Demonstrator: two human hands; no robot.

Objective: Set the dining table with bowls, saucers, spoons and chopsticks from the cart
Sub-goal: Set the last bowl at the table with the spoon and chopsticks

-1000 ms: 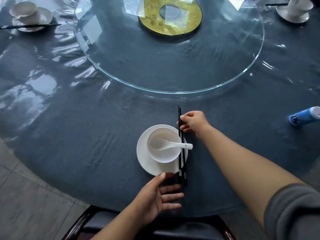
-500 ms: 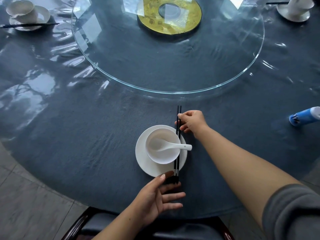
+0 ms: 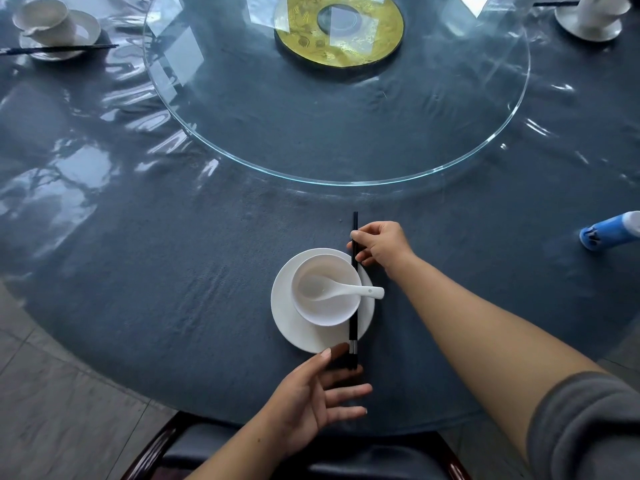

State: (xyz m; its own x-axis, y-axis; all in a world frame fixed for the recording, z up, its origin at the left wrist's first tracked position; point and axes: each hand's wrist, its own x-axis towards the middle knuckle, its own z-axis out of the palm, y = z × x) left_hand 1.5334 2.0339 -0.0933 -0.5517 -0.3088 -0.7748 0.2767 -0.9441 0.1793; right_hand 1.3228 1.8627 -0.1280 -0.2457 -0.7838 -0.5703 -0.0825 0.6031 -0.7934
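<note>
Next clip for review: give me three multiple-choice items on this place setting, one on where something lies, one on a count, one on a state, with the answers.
1. Where does the spoon lie?
A. In the bowl, handle over its right rim
B. On the cloth left of the saucer
C. On the glass turntable

2. How many place settings show on the table?
A. One
B. Three
C. Five

3. What is the right hand doing?
A. Resting flat on the cloth
B. Pinching the chopsticks near their far end
C. Lifting the bowl

Answers: 1 A, the scoop sits inside the bowl. 2 B, one near, one in each far corner. 3 B, its fingers close on the sticks.
</note>
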